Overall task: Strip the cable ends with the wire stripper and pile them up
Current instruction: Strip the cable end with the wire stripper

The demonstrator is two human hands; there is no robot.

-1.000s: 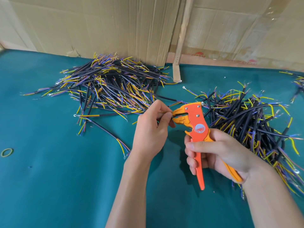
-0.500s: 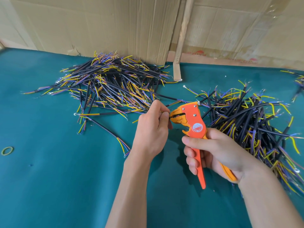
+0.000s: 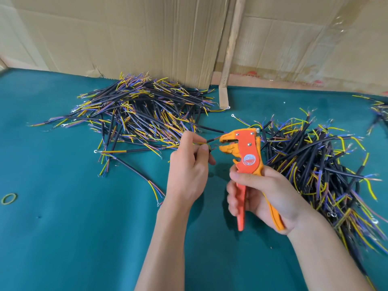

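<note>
**Wire end out of the stripper, jaws apart again**

Half a sec ago the left hand (image 3: 189, 173) was pressed right up against the stripper's nose, feeding a wire end in. Now it's backed off to the left: there's a small gap between the fingertips and the orange wire stripper (image 3: 246, 156), and the jaws stand apart w/ nothing clearly clamped in them. The cable (image 3: 210, 140) is pinched between thumb and fingers, its black length running far-right past the top of the tool; the short coloured ends poke out just left of the jaws (too blurred to say if copper shows).

The right hand (image 3: 258, 196) is wrapped round the two handles, which are spread a fair way, so it looks like the squeeze has been let go.

My guess: one strip is just done, or the end is being re-aimed. Either another core goes in next, or the cable goes to a heap. Pile far-left (image 3: 138, 114), pile on the right (image 3: 319, 164); can't tell which is finished, both sit on the green table (image 3: 73, 238).
</note>
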